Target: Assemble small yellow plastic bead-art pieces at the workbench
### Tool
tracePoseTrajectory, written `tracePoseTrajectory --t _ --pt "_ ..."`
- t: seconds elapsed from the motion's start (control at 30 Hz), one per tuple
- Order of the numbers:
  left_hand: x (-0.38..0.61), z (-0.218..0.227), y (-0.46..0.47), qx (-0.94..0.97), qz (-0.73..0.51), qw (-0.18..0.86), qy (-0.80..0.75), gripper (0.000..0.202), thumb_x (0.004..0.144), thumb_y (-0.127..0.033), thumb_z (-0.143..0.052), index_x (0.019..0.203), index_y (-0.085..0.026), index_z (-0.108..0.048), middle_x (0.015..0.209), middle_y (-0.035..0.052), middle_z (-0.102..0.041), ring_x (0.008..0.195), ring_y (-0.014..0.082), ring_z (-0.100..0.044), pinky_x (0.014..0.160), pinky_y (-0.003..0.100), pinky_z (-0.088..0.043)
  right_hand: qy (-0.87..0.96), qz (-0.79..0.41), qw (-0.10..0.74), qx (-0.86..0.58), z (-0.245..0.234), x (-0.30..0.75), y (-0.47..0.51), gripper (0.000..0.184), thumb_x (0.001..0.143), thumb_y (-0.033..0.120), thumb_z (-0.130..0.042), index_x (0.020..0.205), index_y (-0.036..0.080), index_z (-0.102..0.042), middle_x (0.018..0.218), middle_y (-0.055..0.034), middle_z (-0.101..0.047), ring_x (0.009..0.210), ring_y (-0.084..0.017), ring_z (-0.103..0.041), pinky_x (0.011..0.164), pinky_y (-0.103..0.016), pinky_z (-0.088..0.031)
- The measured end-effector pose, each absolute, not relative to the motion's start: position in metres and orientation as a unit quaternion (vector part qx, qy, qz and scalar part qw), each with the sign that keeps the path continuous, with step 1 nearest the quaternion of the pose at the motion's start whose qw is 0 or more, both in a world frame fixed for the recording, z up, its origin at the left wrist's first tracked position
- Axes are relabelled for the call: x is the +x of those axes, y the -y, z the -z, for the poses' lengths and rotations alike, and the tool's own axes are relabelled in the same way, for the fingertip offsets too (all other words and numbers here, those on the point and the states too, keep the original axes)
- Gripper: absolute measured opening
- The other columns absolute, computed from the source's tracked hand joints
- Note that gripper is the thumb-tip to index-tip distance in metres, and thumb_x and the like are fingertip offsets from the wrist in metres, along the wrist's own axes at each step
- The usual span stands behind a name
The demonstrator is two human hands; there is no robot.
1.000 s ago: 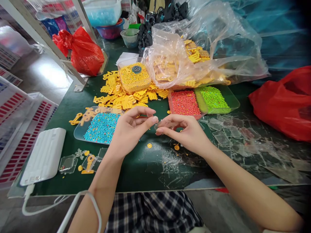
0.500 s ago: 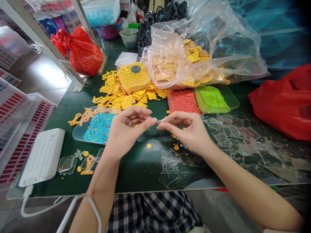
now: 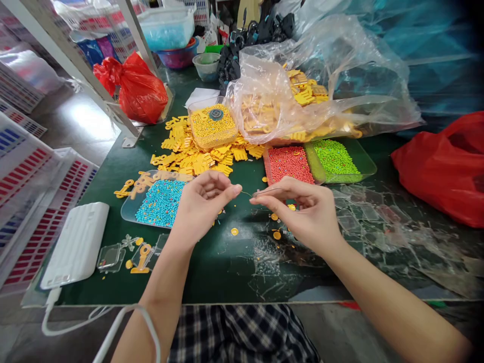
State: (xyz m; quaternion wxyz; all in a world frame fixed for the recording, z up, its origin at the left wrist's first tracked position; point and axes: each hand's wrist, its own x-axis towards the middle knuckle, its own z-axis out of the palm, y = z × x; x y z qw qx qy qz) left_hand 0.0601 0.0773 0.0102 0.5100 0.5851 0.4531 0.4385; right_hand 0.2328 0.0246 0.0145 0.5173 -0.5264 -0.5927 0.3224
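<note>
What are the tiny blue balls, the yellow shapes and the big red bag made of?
The tiny blue balls look like plastic beads with a faint shine, but they are too small to be sure. The yellow shapes seem to be flat, smooth plastic with crisp edges. The big red bag looks like thin, shiny plastic, because it crumples into soft folds.

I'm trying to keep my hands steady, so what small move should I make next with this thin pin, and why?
Probably bring your left hand in to steady the thin metal pin: only your right hand pinches it, and its tip points toward that left hand, seemingly just short of it.
</note>
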Motion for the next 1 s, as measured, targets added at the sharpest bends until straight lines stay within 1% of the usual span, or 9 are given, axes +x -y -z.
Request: tracePoseTrajectory --t 0.1,0.17,0.3,0.43,0.53,0.63,0.73,0.83,1.0 --pt "0.058 -0.014 -0.077 0.580 -0.483 0.472 -0.456 0.032 0.066 -0.040 -0.081 0.077 -0.019 -0.058 0.076 -0.0001 -0.065 0.075 0.0129 -0.065 0.071 0.023 -0.054 0.625 -0.329 0.489 -0.511 -0.009 0.232 -0.026 0.022 0.081 0.046 -0.069 0.077 0.025 -0.073 0.078 -0.0033 -0.074 0.068 -0.018 -0.066 0.060 -0.032 -0.051" --pt "0.058 -0.017 -0.076 0.587 -0.489 0.459 -0.453 0.033 0.067 -0.042 -0.080 0.078 -0.019 -0.059 0.077 0.0001 -0.066 0.076 0.0137 -0.065 0.072 0.024 -0.055 0.636 -0.338 0.474 -0.507 -0.006 0.231 -0.028 0.022 0.081 0.046 -0.069 0.079 0.024 -0.071 0.079 -0.0025 -0.074 0.069 -0.017 -0.067 0.062 -0.031 -0.051" --pt "0.058 -0.021 -0.073 0.612 -0.463 0.466 -0.440 0.033 0.067 -0.042 -0.080 0.080 -0.020 -0.060 0.076 0.0006 -0.067 0.073 0.0144 -0.066 0.071 0.026 -0.056 0.633 -0.355 0.457 -0.514 -0.003 0.232 -0.030 0.027 0.080 0.048 -0.070 0.090 0.023 -0.064 0.074 -0.0003 -0.075 0.068 -0.018 -0.068 0.068 -0.032 -0.051" --pt "0.059 -0.021 -0.070 0.619 -0.450 0.485 -0.424 0.032 0.067 -0.042 -0.080 0.079 -0.019 -0.062 0.076 0.0007 -0.067 0.073 0.0140 -0.066 0.071 0.025 -0.056 0.639 -0.368 0.447 -0.506 -0.003 0.234 -0.031 0.028 0.081 0.042 -0.069 0.101 0.024 -0.063 0.070 0.0016 -0.074 0.067 -0.017 -0.068 0.069 -0.031 -0.050" --pt "0.059 -0.021 -0.070 0.619 -0.449 0.491 -0.418 0.031 0.067 -0.042 -0.081 0.079 -0.020 -0.062 0.076 0.0007 -0.068 0.073 0.0141 -0.066 0.071 0.025 -0.056 0.635 -0.394 0.449 -0.490 -0.003 0.233 -0.031 0.020 0.082 0.040 -0.068 0.094 0.024 -0.065 0.078 -0.0001 -0.076 0.072 -0.018 -0.071 0.070 -0.032 -0.052" --pt "0.057 -0.023 -0.070 0.625 -0.441 0.486 -0.424 0.033 0.066 -0.045 -0.081 0.079 -0.020 -0.063 0.076 0.0016 -0.068 0.073 0.0153 -0.066 0.069 0.025 -0.056 0.626 -0.409 0.450 -0.487 -0.004 0.232 -0.031 0.020 0.082 0.043 -0.068 0.085 0.024 -0.067 0.083 -0.0013 -0.076 0.075 -0.019 -0.072 0.070 -0.032 -0.054" --pt "0.055 -0.024 -0.070 0.631 -0.432 0.484 -0.426 0.033 0.066 -0.044 -0.081 0.080 -0.019 -0.064 0.077 0.0021 -0.068 0.074 0.0158 -0.066 0.068 0.025 -0.056 0.625 -0.406 0.447 -0.495 -0.004 0.232 -0.031 0.022 0.082 0.045 -0.067 0.088 0.024 -0.066 0.080 -0.0011 -0.075 0.073 -0.019 -0.071 0.068 -0.032 -0.054" --pt "0.054 -0.023 -0.071 0.631 -0.429 0.484 -0.428 0.031 0.067 -0.042 -0.080 0.081 -0.019 -0.065 0.077 0.0018 -0.067 0.074 0.0154 -0.066 0.068 0.025 -0.055 0.638 -0.372 0.441 -0.511 -0.003 0.234 -0.031 0.024 0.081 0.046 -0.069 0.091 0.023 -0.065 0.077 -0.0006 -0.074 0.072 -0.019 -0.069 0.069 -0.033 -0.052" --pt "0.055 -0.022 -0.072 0.625 -0.435 0.484 -0.431 0.028 0.068 -0.039 -0.080 0.081 -0.019 -0.065 0.078 0.0014 -0.067 0.074 0.0146 -0.065 0.070 0.024 -0.055 0.717 -0.255 0.427 -0.489 -0.003 0.237 -0.031 0.016 0.084 0.040 -0.069 0.077 0.025 -0.066 0.082 -0.0015 -0.070 0.080 -0.019 -0.061 0.073 -0.034 -0.048"
